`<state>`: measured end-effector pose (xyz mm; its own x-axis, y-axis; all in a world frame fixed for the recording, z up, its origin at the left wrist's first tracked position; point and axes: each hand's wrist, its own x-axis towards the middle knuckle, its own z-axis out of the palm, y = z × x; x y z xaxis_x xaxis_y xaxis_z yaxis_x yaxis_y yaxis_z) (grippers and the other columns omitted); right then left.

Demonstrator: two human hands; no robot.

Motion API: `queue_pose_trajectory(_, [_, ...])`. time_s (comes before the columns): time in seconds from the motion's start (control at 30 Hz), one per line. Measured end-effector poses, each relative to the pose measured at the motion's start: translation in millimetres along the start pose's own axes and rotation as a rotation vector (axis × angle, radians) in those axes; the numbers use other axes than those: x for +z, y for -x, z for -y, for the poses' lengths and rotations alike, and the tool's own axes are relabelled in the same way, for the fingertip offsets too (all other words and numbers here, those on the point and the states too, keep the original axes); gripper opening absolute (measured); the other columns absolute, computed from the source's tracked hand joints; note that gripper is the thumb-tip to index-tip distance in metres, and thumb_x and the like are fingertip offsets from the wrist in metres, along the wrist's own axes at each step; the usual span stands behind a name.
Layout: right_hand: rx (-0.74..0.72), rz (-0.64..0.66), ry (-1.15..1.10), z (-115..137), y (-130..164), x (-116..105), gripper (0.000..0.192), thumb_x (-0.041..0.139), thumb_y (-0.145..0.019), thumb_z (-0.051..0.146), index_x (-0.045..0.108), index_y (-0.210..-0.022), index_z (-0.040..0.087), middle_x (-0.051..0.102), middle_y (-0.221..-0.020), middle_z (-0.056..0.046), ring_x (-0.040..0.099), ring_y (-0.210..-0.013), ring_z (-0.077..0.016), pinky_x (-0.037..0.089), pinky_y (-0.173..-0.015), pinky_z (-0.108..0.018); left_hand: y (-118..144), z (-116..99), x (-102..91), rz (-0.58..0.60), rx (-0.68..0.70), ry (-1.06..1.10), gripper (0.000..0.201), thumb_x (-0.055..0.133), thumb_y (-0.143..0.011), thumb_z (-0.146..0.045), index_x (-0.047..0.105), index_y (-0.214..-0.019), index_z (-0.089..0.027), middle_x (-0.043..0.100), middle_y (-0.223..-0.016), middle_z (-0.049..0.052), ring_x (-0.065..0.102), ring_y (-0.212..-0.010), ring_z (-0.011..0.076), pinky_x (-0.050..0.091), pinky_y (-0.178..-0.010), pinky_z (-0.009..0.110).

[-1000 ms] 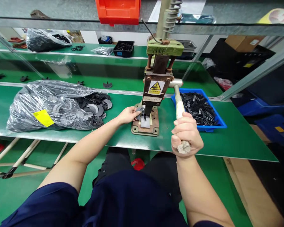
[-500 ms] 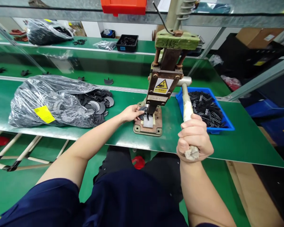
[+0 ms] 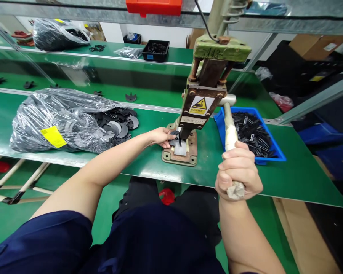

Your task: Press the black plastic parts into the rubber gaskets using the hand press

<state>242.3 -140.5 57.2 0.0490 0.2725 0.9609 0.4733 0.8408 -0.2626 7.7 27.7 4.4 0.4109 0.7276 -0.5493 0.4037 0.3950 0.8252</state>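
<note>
bag: clear plastic bag (image 3: 61, 120) with a yellow label, well left of the press, lying on the table (image 3: 148, 163); holds dark flat half-round pieces, which spill from its mouth toward the press as a loose pile (image 3: 118, 127).
left hand: left hand (image 3: 161, 136) just left of the press base, palm down; fingers (image 3: 169, 134) pinch a dark piece (image 3: 174, 137) and hold it at the die.
piece: lies flat on the base plate, under the ram, partly hidden by it; it extends from the fingertips rightward into the press. Its long axis cannot be made out.
press: hand press (image 3: 201, 101), landmark, upright on the table edge nearest the person; yellow warning sticker on its front; ram low over the piece, contact not discernible.
lever: lever (image 3: 228, 129) runs from the right side of the press head toward the person, long axis near-to-far, sloping down.
right hand: right hand (image 3: 238, 171) right of and nearer than the press, clenched in a full fist round the padded lever end.
nearer hand: left is at the piece; right touches only the lever.
bin: blue bin (image 3: 274, 152) just right of the press, behind the lever; holds small black strip-like parts.
</note>
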Motion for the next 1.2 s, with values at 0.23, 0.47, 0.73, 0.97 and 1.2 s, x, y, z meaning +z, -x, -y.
queue_pose_trajectory(0.23, [-0.017,-0.062,-0.099,2,-86,4,0.043,0.075,-0.090,0.053,0.066,-0.123,0.027,0.071,-0.105,-0.001,0.073,-0.107,-0.0185,0.059,-0.111,-0.050,7,2,4.6,-0.004,0.008,0.090,0.030,0.084,-0.093,-0.039,0.063,-0.093,-0.017,0.072,-0.061,0.004,0.072,-0.051,0.0143,0.056,-0.052,0.019])
queue_pose_trajectory(0.47, [0.330,-0.207,-0.042,-23,-61,5,0.049,0.078,-0.090,0.039,0.061,-0.134,0.028,0.064,-0.127,-0.004,0.069,-0.111,-0.0140,0.059,-0.106,-0.038,65,18,6.6,-0.029,0.256,0.214,0.049,0.089,-0.084,-0.052,0.055,-0.082,-0.018,0.075,-0.066,0.005,0.073,-0.054,0.0153,0.054,-0.047,0.019])
queue_pose_trajectory(0.73, [0.817,0.339,-0.215,11,76,53,0.034,0.076,-0.090,0.044,0.069,-0.117,0.024,0.078,-0.107,-0.006,0.076,-0.090,-0.0163,0.066,-0.082,-0.032,132,18,27.7,0.077,0.400,0.203,0.052,0.089,-0.081,-0.058,0.057,-0.082,-0.017,0.074,-0.065,0.003,0.073,-0.054,0.0161,0.057,-0.050,0.021])
queue_pose_trajectory(0.97, [0.774,0.275,-0.163,27,84,55,0.020,0.070,-0.095,0.042,0.067,-0.103,0.024,0.074,-0.102,-0.005,0.072,-0.093,-0.0171,0.062,-0.086,-0.034,143,16,50.3,0.165,0.372,0.187,0.051,0.087,-0.081,-0.061,0.059,-0.085,-0.018,0.073,-0.064,0.003,0.072,-0.053,0.0159,0.058,-0.051,0.023])
queue_pose_trajectory(1.2, [0.656,0.360,-0.080,39,78,41,0.015,0.061,-0.099,0.036,0.066,-0.108,0.025,0.075,-0.101,-0.005,0.071,-0.090,-0.0173,0.060,-0.083,-0.035,139,13,46.7,0.262,0.303,0.139,0.056,0.087,-0.078,-0.066,0.056,-0.083,-0.020,0.070,-0.063,0.000,0.068,-0.051,0.0153,0.057,-0.052,0.026])
